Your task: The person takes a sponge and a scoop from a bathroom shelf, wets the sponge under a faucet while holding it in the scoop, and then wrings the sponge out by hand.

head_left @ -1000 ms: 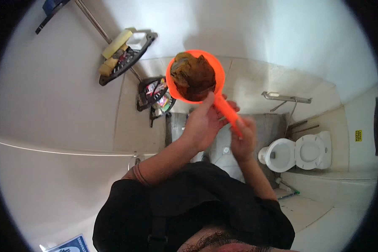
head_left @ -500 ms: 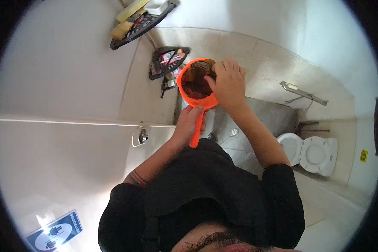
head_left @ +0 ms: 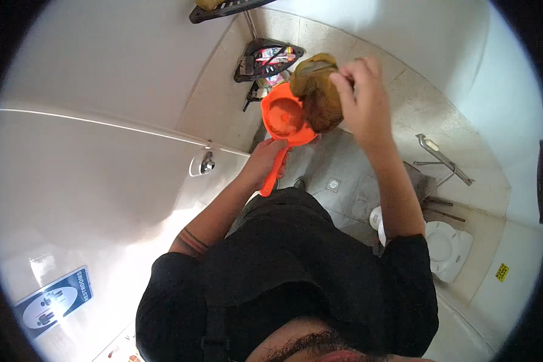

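My left hand (head_left: 263, 163) is wrapped round the handle of an orange plastic dipper (head_left: 283, 120), which tilts so that its inside shows, with reddish-brown smears on the bottom. Pinched in the fingers of my right hand (head_left: 366, 99) is a limp, crumpled thing, olive-green and dark brown (head_left: 323, 99), like a thin bag or a wet sheet; its exact kind is unclear. It hangs over the dipper's right rim and overlaps it in view.
Black corner shelves (head_left: 268, 59) hold small packets just beyond the dipper. A grab bar (head_left: 443, 158) is on the right wall, near a white toilet (head_left: 446, 247). On the left, a door panel carries a round metal latch (head_left: 206, 163). A drain (head_left: 333, 184) lies in the grey floor.
My right hand has lifted the brown-green thing out of the dipper, up and to the right. More of the dipper's orange bottom shows. The view has shifted slightly.
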A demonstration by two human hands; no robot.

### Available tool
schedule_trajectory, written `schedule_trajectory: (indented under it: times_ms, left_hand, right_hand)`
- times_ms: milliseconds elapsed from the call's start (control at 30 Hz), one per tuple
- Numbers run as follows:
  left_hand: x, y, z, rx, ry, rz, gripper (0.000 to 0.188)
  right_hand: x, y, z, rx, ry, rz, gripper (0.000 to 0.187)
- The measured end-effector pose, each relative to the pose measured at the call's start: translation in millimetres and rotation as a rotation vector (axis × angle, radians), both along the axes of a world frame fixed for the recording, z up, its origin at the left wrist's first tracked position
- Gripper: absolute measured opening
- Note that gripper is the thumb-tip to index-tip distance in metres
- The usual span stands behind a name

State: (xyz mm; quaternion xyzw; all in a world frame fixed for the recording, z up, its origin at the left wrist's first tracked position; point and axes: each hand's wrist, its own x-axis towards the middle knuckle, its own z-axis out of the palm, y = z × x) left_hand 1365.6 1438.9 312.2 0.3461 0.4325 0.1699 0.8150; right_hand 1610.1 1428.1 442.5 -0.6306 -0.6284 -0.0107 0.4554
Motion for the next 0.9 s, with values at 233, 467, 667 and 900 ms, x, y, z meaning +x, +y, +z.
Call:
schedule_trajectory:
  times_ms: [233,467,667,900]
  left_hand:
    - [24,-14,-5,-0.059,-0.094,-0.052,0.031]
    - [51,-13,-24,-0.043,-0.054,-0.114,0.032]
    - [72,-22,-22,-0.031,-0.087,-0.142,0.036]
    - [91,-25,-4,-0.022,-0.137,-0.134,0.035]
  right_hand:
    - [44,-22,30,0.000,-0.020,0.006,0.019]
    - [75,-28,54,0.128,-0.108,0.014,0.018]
    - [73,-38,50,-0.123,-0.007,-0.017,0.017]
    - [71,-41,-6,-0.197,0.032,0.039,0.018]
